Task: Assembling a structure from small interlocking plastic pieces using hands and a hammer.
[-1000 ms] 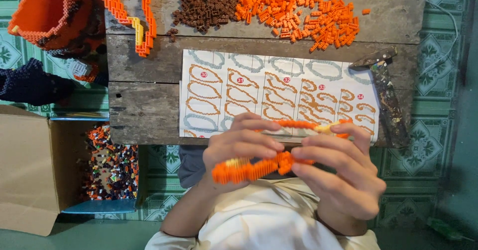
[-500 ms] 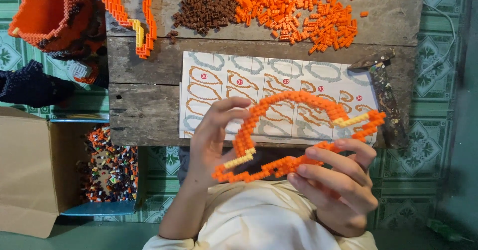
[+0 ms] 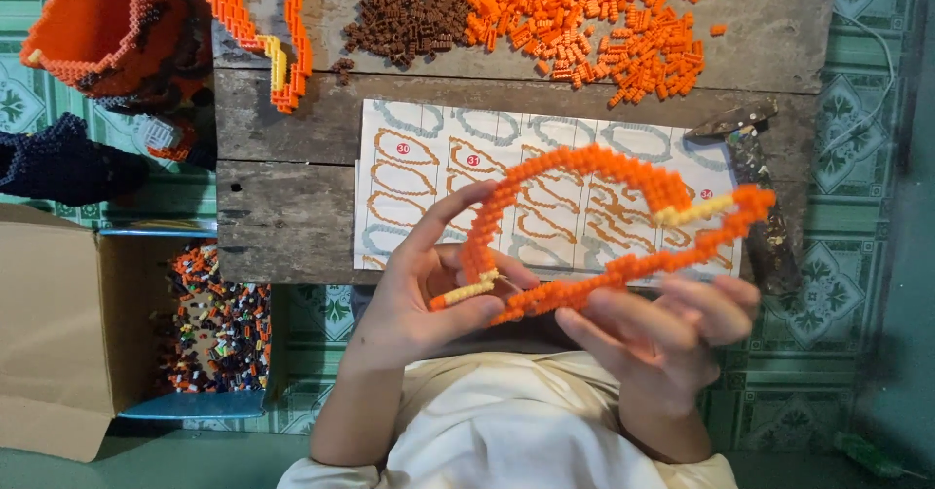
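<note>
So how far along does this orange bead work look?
Done: an orange beaded basket and a beaded strip lie finished by the wooden table. In hand: the left hand and right hand hold an orange bead loop over the pattern sheet. Left: heaps of loose orange beads and brown beads.

Wooden table (image 3: 292, 206) holds pattern sheet (image 3: 429, 148), loose orange beads (image 3: 604, 21), brown bead pile (image 3: 409, 26). Cardboard box (image 3: 58, 333) and mixed beads (image 3: 214, 319) on the left.
</note>
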